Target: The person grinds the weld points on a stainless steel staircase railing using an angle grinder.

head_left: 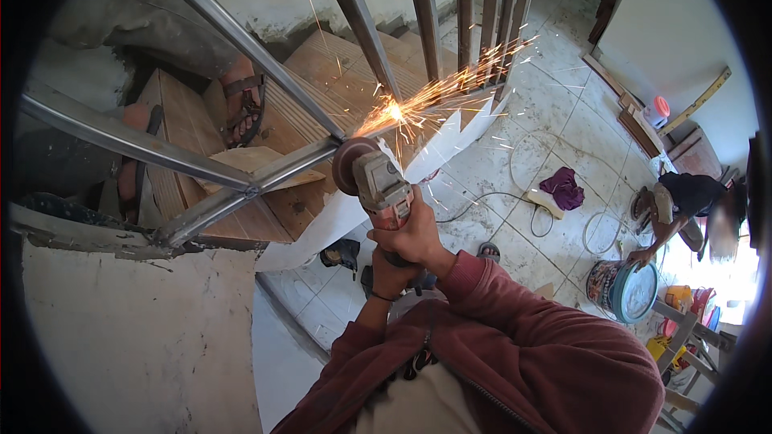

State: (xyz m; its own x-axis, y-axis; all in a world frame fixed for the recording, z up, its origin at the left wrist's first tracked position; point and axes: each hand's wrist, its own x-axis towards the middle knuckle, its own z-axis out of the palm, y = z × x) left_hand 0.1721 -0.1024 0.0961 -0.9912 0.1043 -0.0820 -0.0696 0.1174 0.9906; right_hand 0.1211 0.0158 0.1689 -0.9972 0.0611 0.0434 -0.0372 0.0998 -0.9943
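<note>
Both my hands are closed around an angle grinder [383, 183]. My right hand [420, 235] wraps its body just behind the metal head, while lower down my left hand [391, 276] grips the rear part, which is mostly hidden. The grinder's round reddish-brown disc [347, 167] is at the bottom rail of a steel stair railing [293, 164], near a joint with a slanting bar. Bright sparks [450, 95] fly up and right along the rail past the upright bars. A torn white sheet [438, 147] hangs along the stair edge below the rail.
Behind the railing, another person's sandaled foot [244, 103] rests on wooden steps [277, 217]. At the right, a crouching person [687, 201] touches a lidded bucket [635, 289]. A cable [482, 195] and a purple cloth [563, 188] lie on the dusty tiled floor [515, 229].
</note>
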